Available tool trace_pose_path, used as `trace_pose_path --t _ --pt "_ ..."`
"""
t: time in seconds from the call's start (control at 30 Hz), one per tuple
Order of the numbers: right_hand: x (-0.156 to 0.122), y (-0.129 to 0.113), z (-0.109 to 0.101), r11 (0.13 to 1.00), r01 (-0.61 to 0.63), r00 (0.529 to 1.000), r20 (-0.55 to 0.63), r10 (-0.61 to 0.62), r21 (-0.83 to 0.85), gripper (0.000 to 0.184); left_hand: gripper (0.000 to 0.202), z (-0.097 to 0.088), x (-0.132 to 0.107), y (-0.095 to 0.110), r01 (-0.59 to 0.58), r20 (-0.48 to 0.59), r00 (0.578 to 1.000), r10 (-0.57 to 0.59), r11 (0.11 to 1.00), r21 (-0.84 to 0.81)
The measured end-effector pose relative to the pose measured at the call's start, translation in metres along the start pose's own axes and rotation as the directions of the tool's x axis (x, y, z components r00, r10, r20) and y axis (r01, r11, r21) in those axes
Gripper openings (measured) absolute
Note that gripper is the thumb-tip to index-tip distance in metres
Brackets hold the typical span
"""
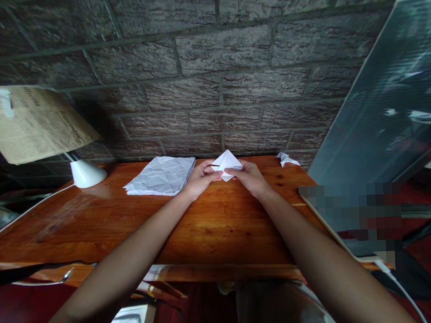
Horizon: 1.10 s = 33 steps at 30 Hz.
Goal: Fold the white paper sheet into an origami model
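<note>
Between my two hands is a small piece of folded white paper (pixel 228 160), roughly diamond-shaped with crease lines running down from its top point. My left hand (pixel 201 177) grips its left side, thumb across the front near the lower middle; a ring shows on one finger. On the right side my right hand (pixel 250 176) pinches it, with the thumb also pressed on the front. Most of the fingers behind the paper are hidden. Just left of my left hand lies a stack of creased white paper sheets (pixel 161 176).
A white-based lamp (pixel 87 173) with a brown paper shade (pixel 38 121) stands at the left of the wooden table (pixel 218 233). At the back right lies a folded paper figure (pixel 287 159). A partly blurred flat device (pixel 346 222) sits at the right edge, and a brick-patterned wall (pixel 226 85) rises behind.
</note>
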State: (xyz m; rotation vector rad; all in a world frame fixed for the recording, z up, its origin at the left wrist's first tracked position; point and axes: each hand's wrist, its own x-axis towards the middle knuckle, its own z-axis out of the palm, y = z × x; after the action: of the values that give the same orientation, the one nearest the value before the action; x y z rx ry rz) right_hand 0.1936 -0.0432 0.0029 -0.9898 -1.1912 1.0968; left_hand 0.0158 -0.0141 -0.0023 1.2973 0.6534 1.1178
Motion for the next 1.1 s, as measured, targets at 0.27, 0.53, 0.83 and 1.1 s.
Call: trace_pose_path --t 0.27,0.53,0.83,1.1 --pt "0.0012 -0.0030 -0.0048 0.999 -0.029 0.999 -0.029 0.030 0.032 0.044 0.066 -0.0037 0.0029 -0.0014 -0.005 -0.002 1.000 0.005 0.999 -0.043" --pt "-0.0024 -0.0029 -0.0030 1.000 -0.019 1.000 0.010 0.019 -0.024 0.041 0.063 -0.0001 0.0011 -0.0021 -0.032 -0.059 0.998 0.034 0.999 0.032" --pt "-0.0037 -0.0057 -0.0013 0.998 -0.033 0.999 0.006 0.033 -0.045 0.043 0.067 -0.0002 0.0003 0.0009 -0.016 -0.067 0.998 0.016 1.000 -0.011" --pt "-0.0048 -0.0044 -0.0029 0.997 -0.002 0.998 0.061 0.007 -0.076 0.040 0.052 0.0001 -0.0016 0.0015 0.042 0.043 0.998 -0.040 0.999 -0.027"
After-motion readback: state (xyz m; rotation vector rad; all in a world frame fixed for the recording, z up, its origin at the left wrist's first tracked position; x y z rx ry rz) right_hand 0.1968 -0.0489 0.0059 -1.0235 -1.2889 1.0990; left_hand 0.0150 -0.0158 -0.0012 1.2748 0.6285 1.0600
